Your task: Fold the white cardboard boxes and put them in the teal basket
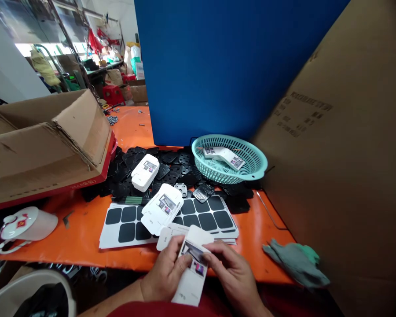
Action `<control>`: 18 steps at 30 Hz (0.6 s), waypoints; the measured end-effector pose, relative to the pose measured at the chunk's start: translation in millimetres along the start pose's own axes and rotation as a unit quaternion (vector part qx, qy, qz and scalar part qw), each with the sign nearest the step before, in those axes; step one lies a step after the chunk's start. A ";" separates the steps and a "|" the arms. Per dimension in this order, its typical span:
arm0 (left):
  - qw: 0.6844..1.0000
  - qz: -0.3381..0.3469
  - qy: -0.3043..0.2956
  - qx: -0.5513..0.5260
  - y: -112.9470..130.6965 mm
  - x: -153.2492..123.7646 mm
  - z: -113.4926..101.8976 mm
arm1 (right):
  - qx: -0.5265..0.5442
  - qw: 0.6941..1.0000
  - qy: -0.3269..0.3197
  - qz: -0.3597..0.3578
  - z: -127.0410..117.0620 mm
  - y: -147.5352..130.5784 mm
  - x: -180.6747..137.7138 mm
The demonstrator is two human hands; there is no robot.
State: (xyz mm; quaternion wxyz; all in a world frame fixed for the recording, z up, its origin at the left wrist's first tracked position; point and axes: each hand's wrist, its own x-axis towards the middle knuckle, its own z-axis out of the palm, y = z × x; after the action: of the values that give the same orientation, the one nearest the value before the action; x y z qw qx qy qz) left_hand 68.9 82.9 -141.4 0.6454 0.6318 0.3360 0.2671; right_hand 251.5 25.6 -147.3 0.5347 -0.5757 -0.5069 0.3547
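Observation:
My left hand (165, 273) grips a white printed card (193, 281) with rounded corners, its thumb lying on the front beside a small product picture. The fingers of my right hand (232, 273) pinch the same card at its right edge. Under it, another white card (166, 237) sticks out to the left, partly hidden. Just beyond my hands, a stack of similar cards (163, 207) lies on sheets of black rounded-square stickers (128, 231). A second card stack (145, 171) rests farther back on a pile of black flat parts (171, 171).
A light green plastic basket (231, 176) holds more cards. On the left stand an open cardboard box (42, 149) and a white lidded mug (31, 224). Grey-green gloves (297, 264) lie right, beside a tall cardboard panel (343, 176). A blue board (218, 70) rises behind; a bucket (62, 286) sits lower left.

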 end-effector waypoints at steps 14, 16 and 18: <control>0.992 0.122 0.033 0.012 1.9 -4.4 -4.0 | 0.173 0.973 -0.089 0.124 2.4 -12.2 0.4; 0.992 0.121 0.027 0.017 3.5 -5.1 -5.7 | 0.121 0.985 -0.112 0.044 0.0 -13.2 -0.2; 0.994 0.089 0.023 0.064 10.2 -3.8 -8.0 | 0.115 0.984 -0.116 0.065 -0.7 -17.1 0.1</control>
State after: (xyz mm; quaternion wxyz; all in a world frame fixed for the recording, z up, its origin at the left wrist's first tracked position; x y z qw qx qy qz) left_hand 61.1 85.6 -130.7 0.5693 0.6931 0.3094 0.3158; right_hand 248.6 24.1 -130.5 0.5106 -0.4966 -0.4831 0.5092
